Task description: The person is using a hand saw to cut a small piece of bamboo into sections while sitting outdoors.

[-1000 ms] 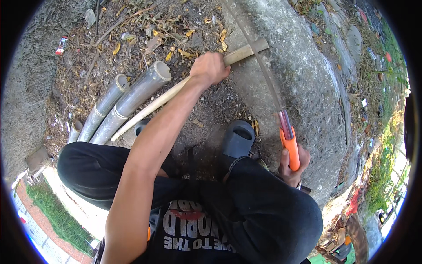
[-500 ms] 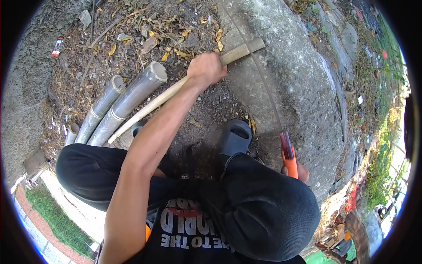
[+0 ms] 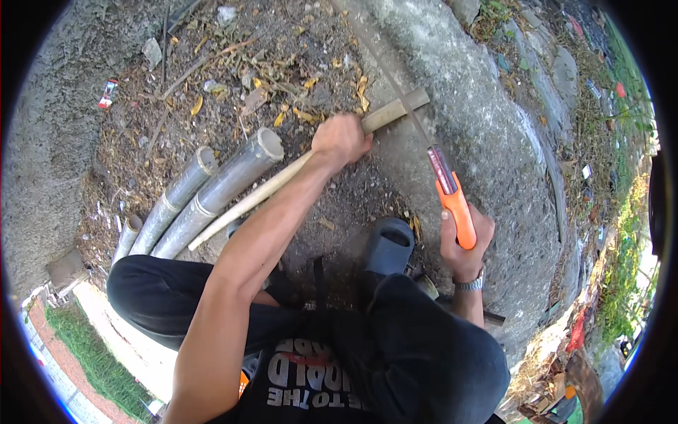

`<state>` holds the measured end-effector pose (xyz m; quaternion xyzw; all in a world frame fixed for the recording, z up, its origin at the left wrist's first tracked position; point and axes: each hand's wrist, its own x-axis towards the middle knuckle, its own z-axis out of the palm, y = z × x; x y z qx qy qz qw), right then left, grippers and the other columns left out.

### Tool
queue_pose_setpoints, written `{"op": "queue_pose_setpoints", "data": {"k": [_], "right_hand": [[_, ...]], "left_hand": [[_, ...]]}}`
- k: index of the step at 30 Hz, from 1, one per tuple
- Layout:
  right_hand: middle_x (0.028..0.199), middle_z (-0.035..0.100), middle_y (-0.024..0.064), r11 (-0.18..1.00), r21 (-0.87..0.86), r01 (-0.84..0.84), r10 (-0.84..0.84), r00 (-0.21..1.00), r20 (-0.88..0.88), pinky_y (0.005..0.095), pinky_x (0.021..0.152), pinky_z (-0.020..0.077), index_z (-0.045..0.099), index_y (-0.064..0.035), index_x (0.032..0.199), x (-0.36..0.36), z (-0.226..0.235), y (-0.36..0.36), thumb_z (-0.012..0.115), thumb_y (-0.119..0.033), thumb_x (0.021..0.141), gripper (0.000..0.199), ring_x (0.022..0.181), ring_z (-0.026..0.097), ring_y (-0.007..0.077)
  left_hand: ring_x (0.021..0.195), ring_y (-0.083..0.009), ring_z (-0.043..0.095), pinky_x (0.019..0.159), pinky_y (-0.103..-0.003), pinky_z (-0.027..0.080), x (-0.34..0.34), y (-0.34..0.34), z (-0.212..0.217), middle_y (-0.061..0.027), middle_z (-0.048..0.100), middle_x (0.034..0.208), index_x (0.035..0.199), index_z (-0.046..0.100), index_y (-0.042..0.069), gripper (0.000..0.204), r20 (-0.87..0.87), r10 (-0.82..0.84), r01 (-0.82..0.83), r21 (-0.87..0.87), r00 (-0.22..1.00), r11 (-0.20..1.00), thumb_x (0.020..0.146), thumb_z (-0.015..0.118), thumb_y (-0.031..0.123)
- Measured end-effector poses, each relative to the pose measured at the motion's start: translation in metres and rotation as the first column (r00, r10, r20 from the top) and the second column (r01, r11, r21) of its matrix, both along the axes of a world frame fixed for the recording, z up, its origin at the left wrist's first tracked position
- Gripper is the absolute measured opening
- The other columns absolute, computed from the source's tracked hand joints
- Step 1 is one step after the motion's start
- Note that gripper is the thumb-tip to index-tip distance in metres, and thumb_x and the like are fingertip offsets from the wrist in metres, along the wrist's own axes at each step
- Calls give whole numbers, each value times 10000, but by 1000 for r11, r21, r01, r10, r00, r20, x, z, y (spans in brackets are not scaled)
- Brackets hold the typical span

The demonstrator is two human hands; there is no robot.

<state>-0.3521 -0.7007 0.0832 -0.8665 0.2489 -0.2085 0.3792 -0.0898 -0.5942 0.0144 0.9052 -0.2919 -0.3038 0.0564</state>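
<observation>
My left hand is wrapped round a pale bamboo pole, pressing near its far end. That end lies over the edge of a big grey rock, while the thin end slants back toward my left knee. In my right hand is the orange handle of a hand saw. Its narrow blade crosses the pole a little short of the tip, with the handle end close to the pole. Whether the blade has cut into the bamboo I cannot tell.
Two thick grey bamboo tubes and a shorter one lie left of the pole. Dry leaves and twigs litter the dirt ahead. A grey sandal is on my foot beside the rock. A rough wall stands at left.
My right hand has pushed the saw forward, away from me, so its handle is now nearer the pole. My left hand still grips the pole. The whole view has shifted slightly.
</observation>
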Motion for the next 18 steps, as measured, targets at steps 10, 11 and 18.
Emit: {"op": "queue_pose_setpoints", "data": {"k": [10, 11, 18], "right_hand": [[569, 490, 88, 998, 31, 62, -61, 997, -43, 409, 462, 377, 620, -46, 731, -55, 4, 5, 743, -173, 792, 188, 438, 496, 288], [606, 531, 95, 998, 30, 61, -59, 996, -64, 398, 498, 369, 655, -27, 792, -55, 4, 4, 720, -198, 836, 188, 470, 497, 277], [648, 580, 102, 992, 14, 128, -126, 986, -106, 391, 565, 361, 706, -13, 851, -54, 5, 9, 696, -266, 884, 255, 524, 487, 264]], "left_hand": [[914, -393, 744, 861, -481, 601, -3, -3, -2, -234, 750, 940, 1019, 760, 38, 319, -19, -10, 10, -6, 1000, 1000, 883, 732, 326], [910, -394, 743, 858, -484, 599, -1, -2, -3, -232, 750, 939, 1020, 761, 43, 316, -12, -4, 3, -28, 1000, 1000, 880, 733, 326], [900, -400, 739, 859, -486, 593, 1, -3, -8, -230, 752, 934, 1098, 775, 81, 330, -5, 30, -30, -30, 1000, 999, 874, 733, 321]]}}
